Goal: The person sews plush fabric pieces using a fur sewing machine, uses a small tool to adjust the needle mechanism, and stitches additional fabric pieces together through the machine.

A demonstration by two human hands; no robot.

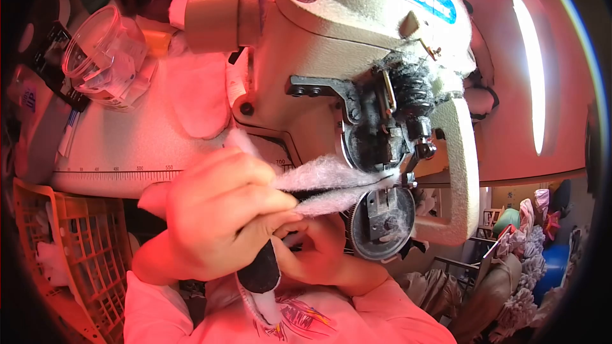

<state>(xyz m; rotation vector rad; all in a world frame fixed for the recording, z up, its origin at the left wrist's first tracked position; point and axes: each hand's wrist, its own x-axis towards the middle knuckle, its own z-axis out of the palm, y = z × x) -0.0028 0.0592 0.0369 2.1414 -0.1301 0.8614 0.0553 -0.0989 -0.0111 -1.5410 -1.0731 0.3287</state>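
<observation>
A white fluffy piece (322, 175) with a dark inner side stretches from my hands to the discs of the sewing machine (306, 44). My left hand (223, 210) is closed on the piece, fingers pinched at its near end. Just below and to the right, my right hand (315, 242) is curled close against it, its fingertips partly hidden. Fluffy edges meet between the upper disc and the lower round disc (382, 223). Under my left hand hangs a dark rounded part (261, 271) with a pale edge.
A clear plastic tub (105, 57) stands at the back left of the table, near a pale rounded piece (197, 95). A ruler strip (121, 170) runs along the table edge. An orange crate (95, 248) is at left; bundled items (526, 280) lie at lower right.
</observation>
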